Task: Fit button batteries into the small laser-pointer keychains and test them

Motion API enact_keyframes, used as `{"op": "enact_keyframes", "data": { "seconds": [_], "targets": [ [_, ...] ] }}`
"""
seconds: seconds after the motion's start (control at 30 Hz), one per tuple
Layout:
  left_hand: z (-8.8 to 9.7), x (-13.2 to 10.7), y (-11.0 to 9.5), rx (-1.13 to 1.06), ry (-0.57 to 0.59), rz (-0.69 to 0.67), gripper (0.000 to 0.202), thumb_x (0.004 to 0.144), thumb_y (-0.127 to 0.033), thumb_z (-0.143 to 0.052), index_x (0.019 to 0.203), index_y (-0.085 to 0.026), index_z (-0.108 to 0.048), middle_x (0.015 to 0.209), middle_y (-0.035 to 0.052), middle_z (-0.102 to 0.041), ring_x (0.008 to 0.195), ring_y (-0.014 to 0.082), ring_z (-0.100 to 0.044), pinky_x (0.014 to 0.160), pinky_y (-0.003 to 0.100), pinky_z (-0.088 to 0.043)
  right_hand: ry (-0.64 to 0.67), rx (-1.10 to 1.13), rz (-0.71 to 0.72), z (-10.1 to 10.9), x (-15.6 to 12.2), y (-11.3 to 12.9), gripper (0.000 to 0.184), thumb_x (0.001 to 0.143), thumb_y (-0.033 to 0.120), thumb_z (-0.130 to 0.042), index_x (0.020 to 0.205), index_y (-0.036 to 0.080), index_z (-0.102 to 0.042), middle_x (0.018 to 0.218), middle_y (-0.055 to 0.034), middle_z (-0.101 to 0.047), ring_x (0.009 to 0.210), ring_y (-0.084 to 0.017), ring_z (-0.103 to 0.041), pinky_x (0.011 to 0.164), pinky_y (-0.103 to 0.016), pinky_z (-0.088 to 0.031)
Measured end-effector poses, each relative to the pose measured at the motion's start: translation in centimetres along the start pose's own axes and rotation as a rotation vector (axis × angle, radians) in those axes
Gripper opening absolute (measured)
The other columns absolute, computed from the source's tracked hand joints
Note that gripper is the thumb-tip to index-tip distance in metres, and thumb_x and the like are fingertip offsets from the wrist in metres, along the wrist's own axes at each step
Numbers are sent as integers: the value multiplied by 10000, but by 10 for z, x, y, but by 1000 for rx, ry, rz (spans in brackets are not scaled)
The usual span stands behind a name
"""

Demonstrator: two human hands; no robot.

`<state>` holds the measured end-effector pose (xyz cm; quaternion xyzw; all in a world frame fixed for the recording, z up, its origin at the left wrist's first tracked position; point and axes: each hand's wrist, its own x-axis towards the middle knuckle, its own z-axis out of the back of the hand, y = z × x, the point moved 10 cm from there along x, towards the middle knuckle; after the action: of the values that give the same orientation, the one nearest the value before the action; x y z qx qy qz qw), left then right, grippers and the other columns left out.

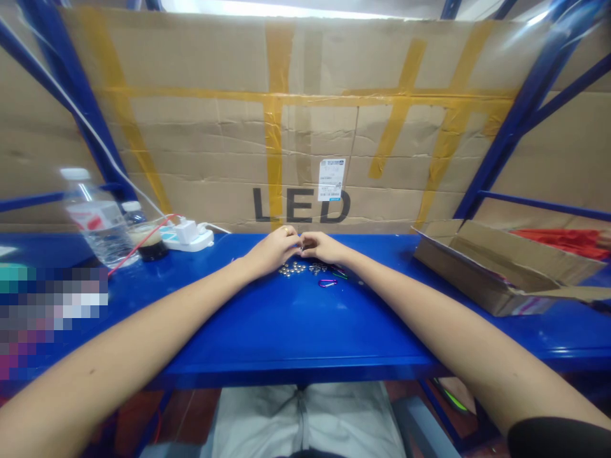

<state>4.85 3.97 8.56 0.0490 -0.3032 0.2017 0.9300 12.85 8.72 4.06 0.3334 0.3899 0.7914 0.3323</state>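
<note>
Both my arms reach forward over a blue table [286, 331]. My left hand [273, 249] and my right hand [323, 247] meet at the far middle of the table, fingers pinched together around a tiny part I cannot make out. Just below the hands lies a small pile of silver metal rings [292, 269]. Beside it are several small coloured carabiner clips; a purple one [328, 283] is nearest to me.
An open cardboard box [496, 270] sits at the right. At the left stand a water bottle [98, 222], a dark cup [147, 242] and a white power strip [191, 235] with cables. A taped cardboard wall marked LED closes the back, flanked by blue rack struts.
</note>
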Motion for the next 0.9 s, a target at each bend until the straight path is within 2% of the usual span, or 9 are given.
{"op": "enact_keyframes", "data": {
  "seconds": [0.27, 0.4, 0.5, 0.57, 0.67, 0.77, 0.83, 0.9],
  "targets": [
    [-2, 0, 0, -38, 4, 13, 152, 940, -243, -553, 962, -176, -687, 960, 73, -603, 893, 187, -582, 812, 328, -475, 0, 72, -24, -2, -1, 4, 191, 730, 142, -718, 872, 183, -597, 887, -17, -714, 933, -196, -669, 926, -374, -503],
    [-1, 1, 9, -72, -2, 121, 181, 897, -235, -616, 1048, -175, -694, 959, 71, -644, 919, 199, -614, 842, 344, -485, -30, 137, -77, -1, -2, -2, 251, 709, 140, -748, 903, 192, -595, 880, -20, -726, 945, -209, -682, 930, -386, -516],
    [0, -2, 21, -145, -16, 270, 167, 851, -260, -672, 989, -183, -727, 953, 64, -690, 886, 197, -641, 833, 340, -498, -70, 156, -147, 0, -4, -8, 302, 703, 115, -754, 936, 195, -578, 901, -38, -740, 947, -217, -688, 925, -395, -521],
    [0, -6, 30, -214, -26, 362, 172, 838, -300, -685, 963, -195, -737, 955, 54, -723, 880, 201, -657, 832, 340, -506, -95, 88, -177, 3, -6, -7, 326, 708, 86, -741, 970, 194, -580, 943, -56, -745, 950, -219, -685, 908, -388, -527],
    [-1, -10, 43, -315, -60, 465, 168, 850, -308, -653, 954, -193, -717, 972, 51, -744, 918, 213, -673, 860, 359, -512, -127, -108, -186, 14, -8, 8, 326, 727, 61, -703, 1014, 180, -604, 1005, -82, -738, 937, -211, -671, 863, -356, -530],
    [0, -14, 60, -463, -169, 574, 115, 867, -209, -593, 963, -175, -647, 970, 60, -738, 935, 198, -681, 901, 375, -515, -194, -394, -202, 39, -13, 33, 106, 778, 115, -653, 879, 146, -642, 897, -89, -721, 812, -179, -645, 773, -308, -508],
    [-1, -16, 71, -606, -240, 648, 116, 879, -149, -545, 982, -172, -594, 960, 64, -725, 921, 185, -681, 876, 374, -540, -79, -515, -281, 43, -18, 40, 36, 789, 147, -621, 809, 141, -651, 727, -54, -681, 685, -155, -611, 675, -284, -477],
    [-2, -18, 77, -754, -293, 722, 131, 890, -114, -500, 989, -177, -559, 960, 69, -696, 886, 186, -678, 779, 372, -580, 137, -577, -378, 35, -27, 40, 66, 768, 182, -638, 811, 146, -672, 672, -33, -662, 643, -152, -601, 627, -275, -453]
  ]
}}
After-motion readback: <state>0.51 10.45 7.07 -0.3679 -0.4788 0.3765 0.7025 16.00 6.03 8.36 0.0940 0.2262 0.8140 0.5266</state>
